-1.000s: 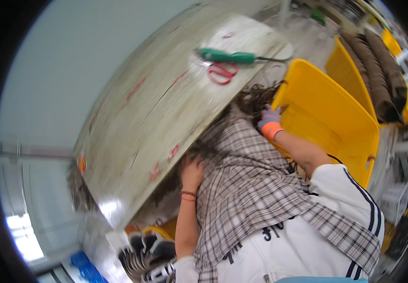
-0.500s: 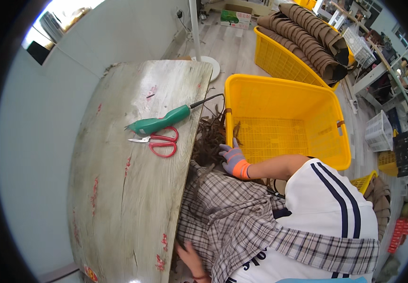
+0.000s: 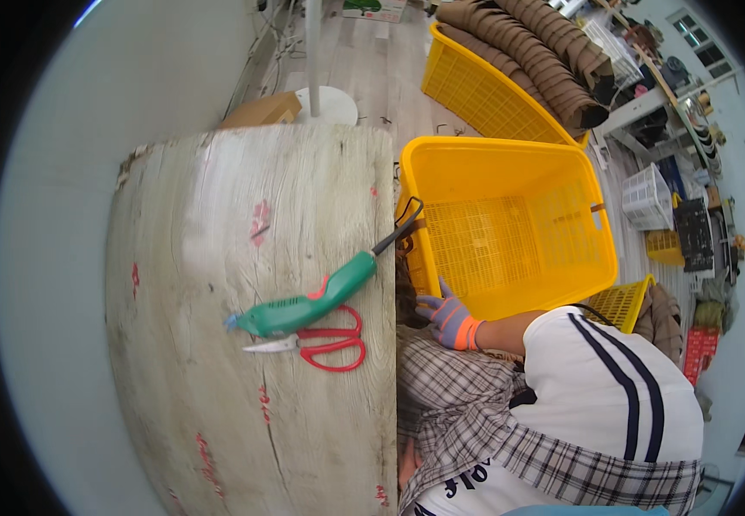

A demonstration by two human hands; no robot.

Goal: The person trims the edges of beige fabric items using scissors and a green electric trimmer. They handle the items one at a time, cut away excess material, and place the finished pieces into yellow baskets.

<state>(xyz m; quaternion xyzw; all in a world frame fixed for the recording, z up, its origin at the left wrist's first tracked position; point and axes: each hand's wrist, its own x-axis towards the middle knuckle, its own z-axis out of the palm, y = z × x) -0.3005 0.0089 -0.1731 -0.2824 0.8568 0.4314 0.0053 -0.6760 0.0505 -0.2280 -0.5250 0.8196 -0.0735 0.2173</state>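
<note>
My right hand [image 3: 454,319], in a grey-purple glove with an orange cuff, grips the near left corner of a yellow plastic crate [image 3: 510,301]. The crate's slotted inside holds nothing that I can see. Beside the table edge, a small patch of my left hand [image 3: 409,464] shows; its fingers are hidden. On the wood-grain table [image 3: 175,361] lies a green corded power cutter [image 3: 312,301], its black cord running toward the crate. Red-handled scissors [image 3: 331,340] rest just below it, partly touching or overlapping it. A plaid apron [image 3: 458,370] covers my lap.
A second yellow crate [image 3: 484,90] behind holds several rolled brown pieces [image 3: 527,60]. A white pole [image 3: 313,60] on a round base and a cardboard box [image 3: 265,109] stand past the table's far end. Another yellow basket [image 3: 618,305] sits to the right.
My view has shifted, so the table and tools appear further right and lower. My left hand has become mostly hidden at the table edge. My right hand stays at the crate's corner.
</note>
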